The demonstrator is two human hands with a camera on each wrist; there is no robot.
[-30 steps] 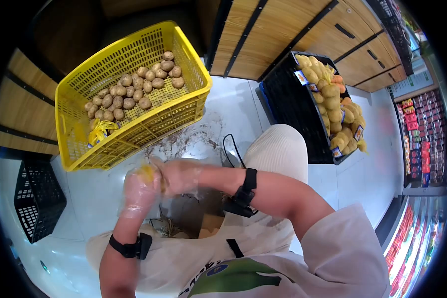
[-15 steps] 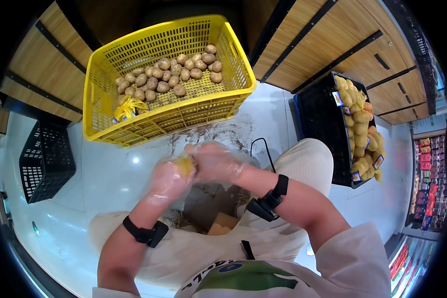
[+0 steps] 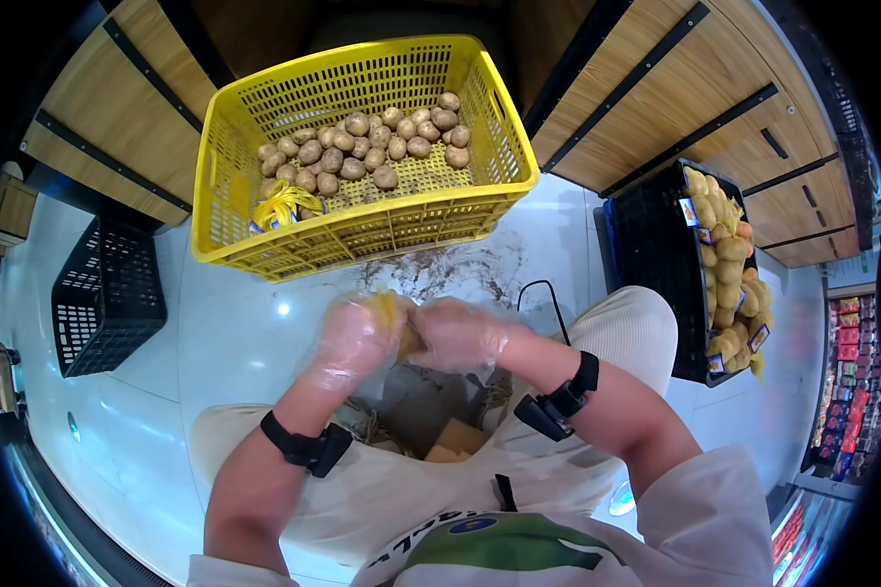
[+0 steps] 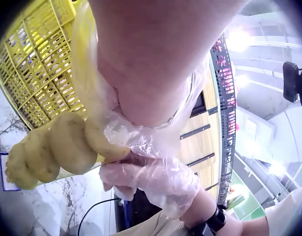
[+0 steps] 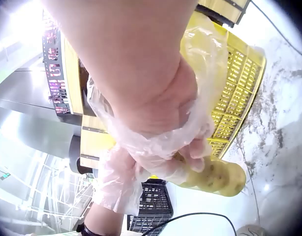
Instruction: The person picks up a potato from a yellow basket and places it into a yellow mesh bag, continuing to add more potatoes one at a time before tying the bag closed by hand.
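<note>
Both hands wear clear plastic gloves and meet in front of the body. The left hand (image 3: 357,335) grips the yellow mesh neck of a net bag of potatoes (image 4: 70,142). Curled fingers of the right hand (image 3: 457,335) pinch the same bag, close against the left hand. In the left wrist view the filled net hangs in a row of several potatoes, with a white and blue label (image 4: 8,172) at its far end. The right wrist view shows potatoes (image 5: 217,178) beyond the right hand (image 5: 165,147); gloves hide the exact finger contact.
A yellow crate (image 3: 362,233) ahead holds loose potatoes (image 3: 386,177) and yellow nets (image 3: 286,203). On the right, a black crate (image 3: 651,284) holds bagged potatoes (image 3: 729,269). An empty black crate (image 3: 108,298) stands left. Dirt marks the floor.
The head view has shifted, so the crates appear farther right. Both hands stay together at the bag, and potatoes now show between them.
</note>
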